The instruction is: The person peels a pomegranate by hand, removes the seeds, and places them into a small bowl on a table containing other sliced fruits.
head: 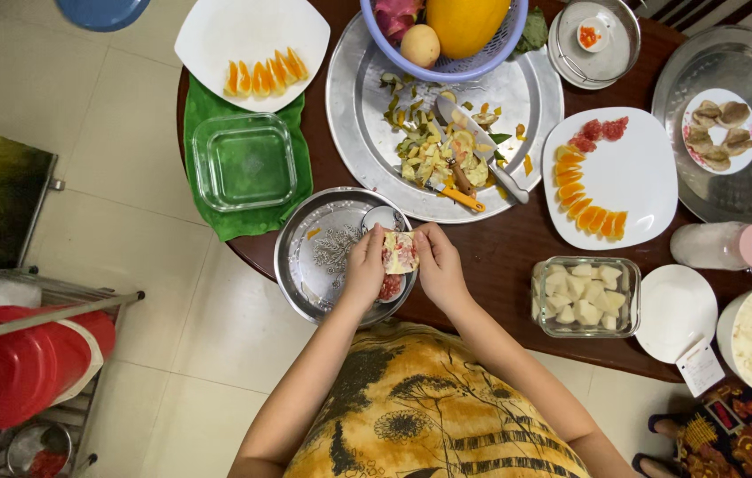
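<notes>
Steel tray, round and shiny, sits at the table edge nearest the person, apparently to catch drips. Above it the left hand and right hand both grip a fruit piece, pale rind outward, red flesh beneath, fingers curled on its edges. Peelings and two knives lie on the large platter behind.

We see basket cut off at top edge; our fingers hide part of fruit piece.
</notes>
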